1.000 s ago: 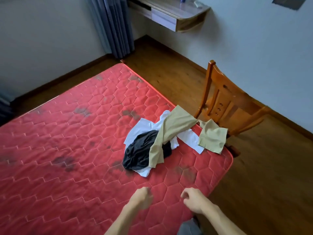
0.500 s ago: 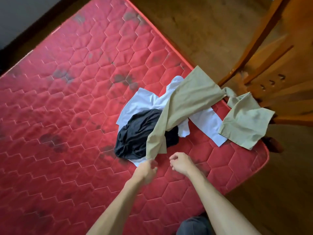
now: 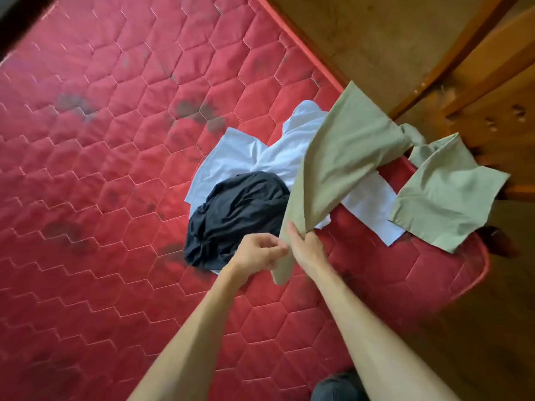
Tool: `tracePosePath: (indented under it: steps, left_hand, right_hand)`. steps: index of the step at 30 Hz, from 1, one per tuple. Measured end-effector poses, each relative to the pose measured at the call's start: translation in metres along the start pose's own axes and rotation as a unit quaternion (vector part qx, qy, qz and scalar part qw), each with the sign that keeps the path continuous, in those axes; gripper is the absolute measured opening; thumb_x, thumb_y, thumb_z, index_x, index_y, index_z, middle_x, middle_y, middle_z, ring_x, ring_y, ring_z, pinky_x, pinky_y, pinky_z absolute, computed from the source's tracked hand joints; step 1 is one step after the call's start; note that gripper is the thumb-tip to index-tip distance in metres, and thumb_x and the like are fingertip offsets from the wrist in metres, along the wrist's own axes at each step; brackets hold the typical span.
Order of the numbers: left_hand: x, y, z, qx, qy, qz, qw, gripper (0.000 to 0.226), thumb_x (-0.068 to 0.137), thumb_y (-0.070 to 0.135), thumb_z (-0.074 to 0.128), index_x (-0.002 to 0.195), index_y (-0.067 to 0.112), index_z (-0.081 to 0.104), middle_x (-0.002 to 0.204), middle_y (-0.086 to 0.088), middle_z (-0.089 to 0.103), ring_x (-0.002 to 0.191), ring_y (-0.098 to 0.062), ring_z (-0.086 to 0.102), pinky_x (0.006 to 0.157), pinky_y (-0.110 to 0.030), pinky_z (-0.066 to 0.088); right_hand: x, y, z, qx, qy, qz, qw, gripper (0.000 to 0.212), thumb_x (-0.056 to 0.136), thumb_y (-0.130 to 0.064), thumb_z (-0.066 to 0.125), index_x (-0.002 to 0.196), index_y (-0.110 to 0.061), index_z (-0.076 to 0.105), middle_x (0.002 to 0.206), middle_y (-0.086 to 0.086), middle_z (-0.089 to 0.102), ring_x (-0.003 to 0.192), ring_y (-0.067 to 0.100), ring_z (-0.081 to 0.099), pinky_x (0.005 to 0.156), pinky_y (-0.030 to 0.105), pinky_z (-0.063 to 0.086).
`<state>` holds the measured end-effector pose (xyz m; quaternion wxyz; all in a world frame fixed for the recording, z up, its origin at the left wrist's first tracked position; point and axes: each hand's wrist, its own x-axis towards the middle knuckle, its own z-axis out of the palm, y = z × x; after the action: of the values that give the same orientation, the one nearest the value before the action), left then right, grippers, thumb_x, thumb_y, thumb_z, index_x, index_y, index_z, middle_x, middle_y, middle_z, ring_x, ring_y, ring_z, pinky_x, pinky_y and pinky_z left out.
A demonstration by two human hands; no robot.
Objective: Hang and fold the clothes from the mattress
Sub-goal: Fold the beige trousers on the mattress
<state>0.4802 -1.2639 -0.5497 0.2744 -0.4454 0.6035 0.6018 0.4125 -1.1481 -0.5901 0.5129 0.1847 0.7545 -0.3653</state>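
At mattress (image 3: 115, 169) corner: trousers (image 3: 341, 157) overhang the edge, beside chair (image 3: 477, 82).
Left hand (image 3: 257, 254): fingers pinch trouser leg end.
Right hand (image 3: 307, 250): fingers grip same leg.

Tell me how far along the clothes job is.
Done: nothing looks folded or hung. In hand: the left hand and right hand grip one end of the khaki garment. Left: it, the black garment and the white garment, all heaped on the red mattress.

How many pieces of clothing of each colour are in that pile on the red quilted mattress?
Khaki twisted cloth garment: 1
White cloth garment, partly covered: 1
Black crumpled cloth garment: 1
Total: 3
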Motion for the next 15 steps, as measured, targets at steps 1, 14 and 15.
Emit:
tracePosePath:
  steps: [1,14,15]
  left_hand:
    - [-0.014,0.007,0.001,-0.035,-0.049,-0.013,0.998,0.009,0.086,0.005,0.069,0.081,0.011,0.072,0.062,0.006,0.063,0.052,-0.008,0.051,0.066,-0.031,0.052]
    - [-0.193,-0.027,-0.013,0.006,-0.129,0.042,0.991,0.032,0.072,-0.013,0.046,0.072,0.012,0.067,0.054,0.002,0.056,0.043,-0.004,0.049,0.047,-0.016,0.042]
    - [-0.206,-0.033,-0.016,-0.011,-0.108,0.045,0.993,0.034,0.077,-0.013,0.045,0.079,0.009,0.070,0.060,0.000,0.060,0.045,-0.004,0.048,0.047,-0.016,0.041]
  right_hand:
    - [-0.008,-0.005,-0.004,0.059,0.015,0.013,0.998,0.055,0.097,-0.049,0.052,0.133,-0.008,0.054,0.132,0.010,0.059,0.125,0.026,0.053,0.092,0.024,0.040]
    - [-0.156,-0.009,-0.055,0.358,0.054,-0.055,0.930,0.014,0.087,-0.001,0.054,0.098,-0.006,0.061,0.058,0.006,0.062,0.049,0.021,0.059,0.040,0.024,0.049]
    - [-0.180,-0.006,-0.056,0.369,0.051,-0.069,0.925,0.012,0.089,-0.002,0.053,0.084,-0.009,0.061,0.050,0.001,0.060,0.046,0.019,0.058,0.039,0.021,0.048]
